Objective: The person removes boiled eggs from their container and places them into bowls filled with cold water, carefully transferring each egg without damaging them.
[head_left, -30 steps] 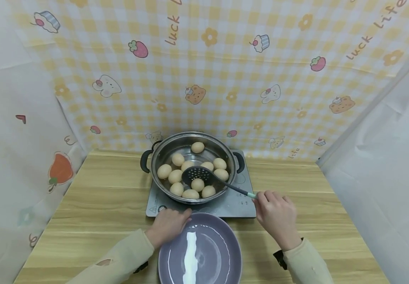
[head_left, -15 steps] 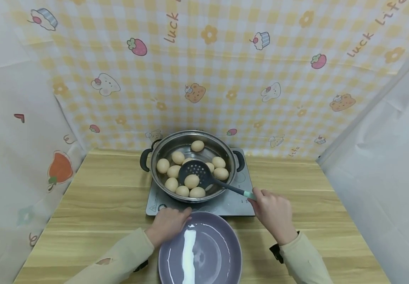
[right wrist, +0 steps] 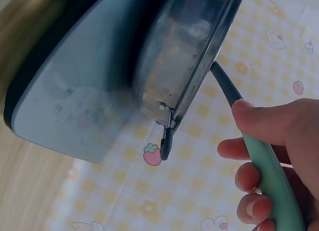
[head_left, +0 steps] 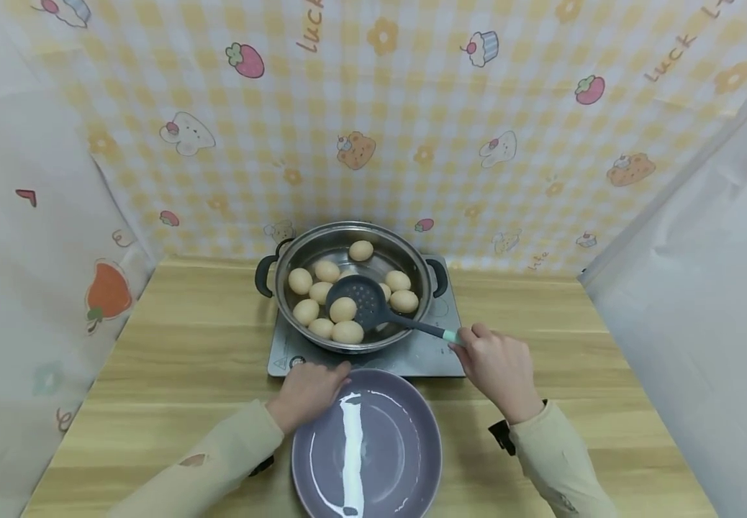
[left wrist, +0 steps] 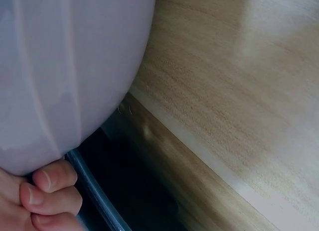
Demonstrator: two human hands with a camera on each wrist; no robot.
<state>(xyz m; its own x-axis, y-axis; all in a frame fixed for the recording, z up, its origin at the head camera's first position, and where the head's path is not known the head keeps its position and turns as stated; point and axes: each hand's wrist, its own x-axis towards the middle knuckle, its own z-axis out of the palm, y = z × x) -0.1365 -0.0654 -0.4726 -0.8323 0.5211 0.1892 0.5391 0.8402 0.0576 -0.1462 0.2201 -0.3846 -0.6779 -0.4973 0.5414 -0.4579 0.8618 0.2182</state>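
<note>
My right hand grips the mint-green handle of a dark skimmer, its thumb along the handle in the right wrist view. The perforated bowl is inside a steel pot among several light brown eggs. One egg lies over the left part of the bowl; whether it is fully carried cannot be told. My left hand holds the far-left rim of a purple-grey plate, with fingers curled below it in the left wrist view.
Under the pot is a flat grey induction cooker on a wooden table. Black side handles stick out from the pot. A yellow checked cloth hangs close behind, with white sheets at both sides.
The skimmer bowl has shifted slightly left and turned under an egg, with nearby eggs nudged about. My right hand moved a little left. The left hand stays on the plate; the head view tilted down.
</note>
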